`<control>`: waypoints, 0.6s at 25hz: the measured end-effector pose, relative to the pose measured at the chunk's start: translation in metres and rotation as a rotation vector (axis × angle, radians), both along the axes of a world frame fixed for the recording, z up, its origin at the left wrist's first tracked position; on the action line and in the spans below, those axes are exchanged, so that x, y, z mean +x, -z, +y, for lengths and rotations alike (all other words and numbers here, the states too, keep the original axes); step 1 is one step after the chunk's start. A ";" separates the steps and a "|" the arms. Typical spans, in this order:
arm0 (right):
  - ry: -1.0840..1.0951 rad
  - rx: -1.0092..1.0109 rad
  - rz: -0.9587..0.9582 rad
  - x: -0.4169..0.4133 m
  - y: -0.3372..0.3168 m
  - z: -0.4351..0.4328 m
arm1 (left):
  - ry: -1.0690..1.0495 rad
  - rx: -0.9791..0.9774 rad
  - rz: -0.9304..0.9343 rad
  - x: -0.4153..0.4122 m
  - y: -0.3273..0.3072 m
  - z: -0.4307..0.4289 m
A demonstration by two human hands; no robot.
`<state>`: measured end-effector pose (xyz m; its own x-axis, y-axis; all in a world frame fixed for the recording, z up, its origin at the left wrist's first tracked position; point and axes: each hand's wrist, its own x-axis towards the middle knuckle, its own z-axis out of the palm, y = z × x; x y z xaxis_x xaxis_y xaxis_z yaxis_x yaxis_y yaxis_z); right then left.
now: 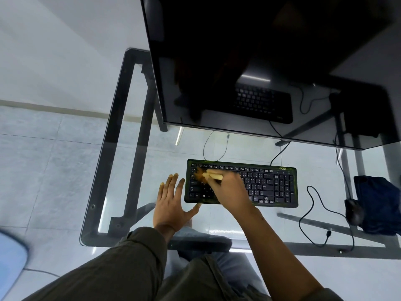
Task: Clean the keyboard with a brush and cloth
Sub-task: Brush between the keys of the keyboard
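A black keyboard (269, 185) lies on the glass desk (152, 153) in front of a dark monitor. My right hand (229, 187) grips a pale wooden brush (213, 175) whose blurred bristles touch the keys at the keyboard's upper left. My left hand (171, 200) lies flat with spread fingers on the glass beside the keyboard's left edge, the thumb touching its front left corner. A dark blue cloth (378, 205) sits bunched at the desk's right side.
A large dark monitor (260, 61) stands behind the keyboard. A black mouse (353, 210) lies next to the cloth, its cable (312, 209) looping over the glass. The desk's dark metal frame (112, 137) shows through the top. My legs are below the front edge.
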<state>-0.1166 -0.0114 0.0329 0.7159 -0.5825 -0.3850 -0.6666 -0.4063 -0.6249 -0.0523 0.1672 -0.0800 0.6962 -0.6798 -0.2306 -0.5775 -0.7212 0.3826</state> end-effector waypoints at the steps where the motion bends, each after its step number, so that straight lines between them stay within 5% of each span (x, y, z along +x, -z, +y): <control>1: -0.010 0.003 -0.010 0.001 0.000 0.000 | 0.003 0.005 -0.004 0.000 0.000 -0.001; 15: 0.098 -0.011 -0.159 0.008 0.001 0.010 | 0.000 0.016 0.001 0.000 0.000 -0.001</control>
